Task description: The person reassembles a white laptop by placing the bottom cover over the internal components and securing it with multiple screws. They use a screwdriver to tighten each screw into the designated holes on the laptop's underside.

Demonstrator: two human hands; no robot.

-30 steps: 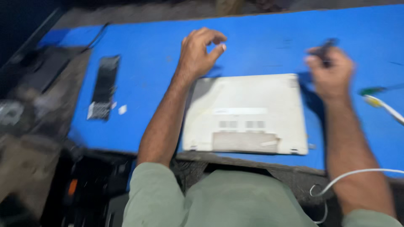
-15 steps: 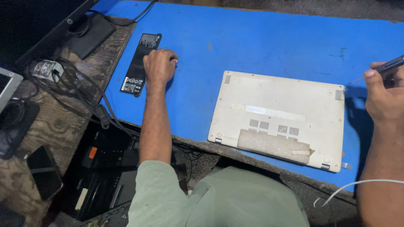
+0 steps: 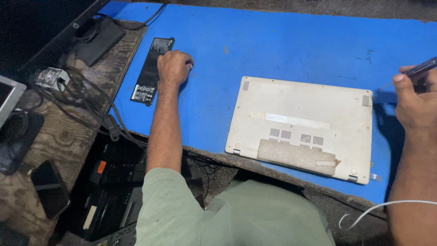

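Note:
A white laptop [image 3: 305, 123] lies upside down on the blue table top [image 3: 282, 50], its vents and rubber strip facing up. My left hand [image 3: 174, 67] rests on the blue surface to its left, fingertips pinched by a tiny screw [image 3: 193, 67], right beside a flat black battery pack [image 3: 152, 69]. My right hand [image 3: 415, 102] hovers past the laptop's right edge and grips a dark screwdriver [image 3: 421, 69] whose thin tip points left.
A worn wooden bench [image 3: 59, 136] at the left carries tangled black cables [image 3: 86, 109], a power brick [image 3: 98, 38] and a dark phone [image 3: 48, 187]. Black equipment [image 3: 114, 182] sits below the table edge. A white cable [image 3: 378, 209] curls at bottom right.
My left hand moved from the laptop's top edge leftward to the spot beside the battery pack. The view swung left. My right hand stays at the right with the screwdriver.

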